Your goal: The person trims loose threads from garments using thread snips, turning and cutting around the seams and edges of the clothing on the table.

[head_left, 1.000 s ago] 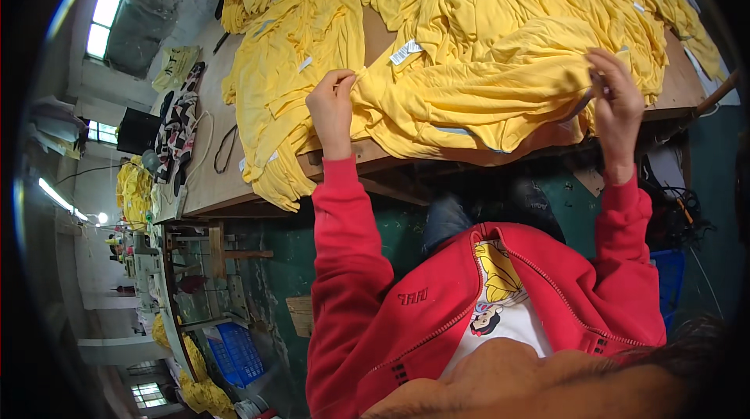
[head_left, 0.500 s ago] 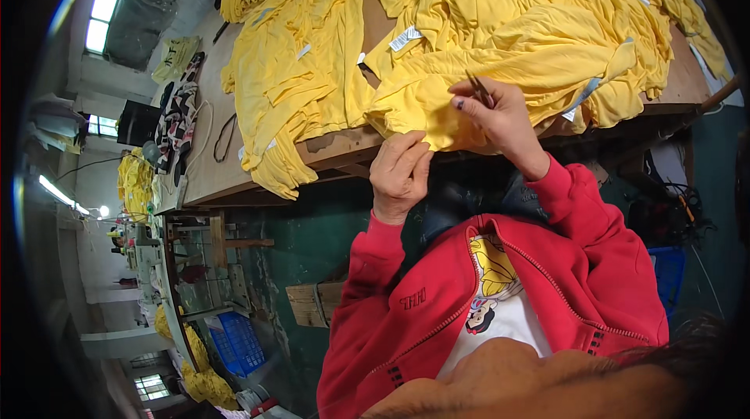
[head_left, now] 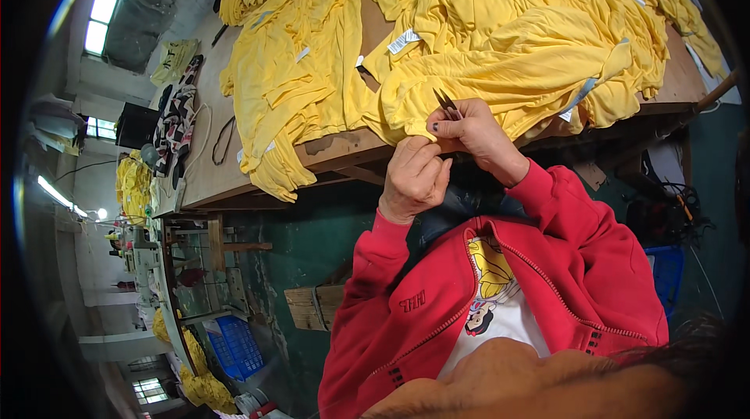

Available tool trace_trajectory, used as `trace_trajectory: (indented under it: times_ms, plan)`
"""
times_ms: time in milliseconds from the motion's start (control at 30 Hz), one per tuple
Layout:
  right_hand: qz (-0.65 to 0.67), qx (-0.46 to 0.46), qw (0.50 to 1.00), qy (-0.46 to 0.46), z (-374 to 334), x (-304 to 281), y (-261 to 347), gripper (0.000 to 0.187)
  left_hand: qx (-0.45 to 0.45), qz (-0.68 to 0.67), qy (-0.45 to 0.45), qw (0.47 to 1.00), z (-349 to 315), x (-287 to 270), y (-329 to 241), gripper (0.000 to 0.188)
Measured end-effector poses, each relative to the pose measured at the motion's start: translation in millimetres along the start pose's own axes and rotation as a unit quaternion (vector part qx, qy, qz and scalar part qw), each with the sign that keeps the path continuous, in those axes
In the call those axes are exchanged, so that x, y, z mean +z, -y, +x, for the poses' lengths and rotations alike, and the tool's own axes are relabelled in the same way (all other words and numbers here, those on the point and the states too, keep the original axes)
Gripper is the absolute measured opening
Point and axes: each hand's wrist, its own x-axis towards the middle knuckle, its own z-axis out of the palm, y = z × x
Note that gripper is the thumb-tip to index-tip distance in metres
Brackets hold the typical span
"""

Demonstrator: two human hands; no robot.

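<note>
A yellow knit garment (head_left: 476, 74) lies rumpled along the table's near edge. My left hand (head_left: 414, 179) is closed, pinching a bit of its edge where the cloth hangs over the front. Close against it on the right, my right hand (head_left: 478, 136) grips a pair of dark thread snips (head_left: 445, 102). Their two pointed blades stick up past the fingers, slightly apart, over the cloth. The lower part of the snips is hidden in my palm.
More yellow garments (head_left: 301, 52) with white labels are spread and heaped over the wooden table (head_left: 207, 165). A patterned cloth (head_left: 178, 114) and a dark cord loop (head_left: 224, 140) lie at the left. A blue crate (head_left: 236, 347) and a wooden box (head_left: 311, 307) stand on the floor.
My right hand has come down and left with the snips, closer to my left hand. My left hand has shifted a little right, its fingers curled tighter on the garment's edge.
</note>
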Motion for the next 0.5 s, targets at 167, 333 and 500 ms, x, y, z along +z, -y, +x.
trace_trajectory:
  times_ms: [167,333,500]
  plan:
    - [0.054,-0.024,0.998,0.016,2,-2,-9,0.007,-0.137,-0.066,-0.155,0.976,-9,11,-6,0.006]
    - [0.096,-0.029,0.994,0.038,4,0,-18,0.007,-0.366,-0.379,-0.272,0.805,-20,30,-14,0.007]
    - [0.050,-0.054,0.997,0.012,0,7,-20,0.014,-0.399,-0.560,-0.358,0.632,-11,34,-8,0.012]
